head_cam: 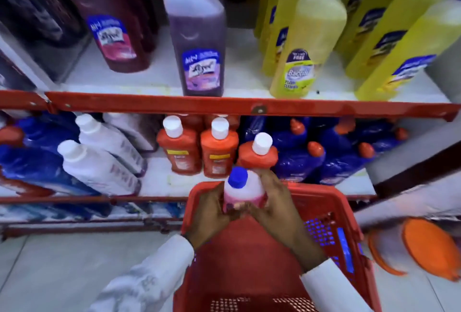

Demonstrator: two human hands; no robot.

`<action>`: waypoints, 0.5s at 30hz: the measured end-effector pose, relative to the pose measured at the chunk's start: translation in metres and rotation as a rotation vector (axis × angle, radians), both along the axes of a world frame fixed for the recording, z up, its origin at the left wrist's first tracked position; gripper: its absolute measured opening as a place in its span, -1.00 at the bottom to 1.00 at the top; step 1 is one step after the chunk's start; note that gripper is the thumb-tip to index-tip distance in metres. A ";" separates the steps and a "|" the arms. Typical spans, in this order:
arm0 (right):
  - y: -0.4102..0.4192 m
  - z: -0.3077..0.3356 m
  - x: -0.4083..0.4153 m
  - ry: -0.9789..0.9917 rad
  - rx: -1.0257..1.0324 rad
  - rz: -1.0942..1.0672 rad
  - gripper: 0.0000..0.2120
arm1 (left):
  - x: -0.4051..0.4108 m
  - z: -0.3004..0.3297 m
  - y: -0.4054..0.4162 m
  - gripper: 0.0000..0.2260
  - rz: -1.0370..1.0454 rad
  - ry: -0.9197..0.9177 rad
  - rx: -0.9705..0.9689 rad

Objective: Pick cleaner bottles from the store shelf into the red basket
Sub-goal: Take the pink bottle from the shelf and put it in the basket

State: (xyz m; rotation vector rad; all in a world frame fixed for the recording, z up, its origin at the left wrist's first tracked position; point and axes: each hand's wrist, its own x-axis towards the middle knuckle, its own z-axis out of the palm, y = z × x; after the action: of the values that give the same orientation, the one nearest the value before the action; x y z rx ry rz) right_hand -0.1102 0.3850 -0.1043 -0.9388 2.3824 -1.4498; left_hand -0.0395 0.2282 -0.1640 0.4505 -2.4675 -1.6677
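Observation:
A small pink cleaner bottle [243,188] with a blue cap is held upright between both my hands, above the far rim of the red basket [331,202]. My left hand [214,214] wraps its left side and my right hand [277,204] wraps its right side. My hands hide the lower half of the bottle. The basket sits on the floor below me, against the lower shelf. An orange bottle [259,154] with a white cap stands just behind my fingers.
The upper shelf holds a purple bottle [199,44], a dark red bottle [107,24] and several yellow bottles [306,47]. The lower shelf carries white bottles [97,162], orange bottles [179,147] and blue bottles [306,159]. Orange round items [426,249] lie at right.

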 end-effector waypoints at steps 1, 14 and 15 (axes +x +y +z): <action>0.007 -0.016 -0.004 0.001 0.045 0.007 -0.42 | -0.003 -0.018 0.005 -0.48 -0.002 -0.059 0.010; 0.006 -0.135 -0.024 -0.201 0.372 -0.013 -0.61 | -0.018 -0.120 0.032 -0.70 0.169 -0.525 -0.019; 0.005 -0.137 -0.024 -0.213 0.375 -0.012 -0.61 | -0.018 -0.119 0.032 -0.69 0.172 -0.522 -0.018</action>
State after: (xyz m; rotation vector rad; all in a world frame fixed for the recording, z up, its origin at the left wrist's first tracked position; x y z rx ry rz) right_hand -0.1345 0.3904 -0.2415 -0.6437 2.3814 -0.9948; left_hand -0.0572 0.2599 -0.2828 1.1928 -2.6730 -1.6136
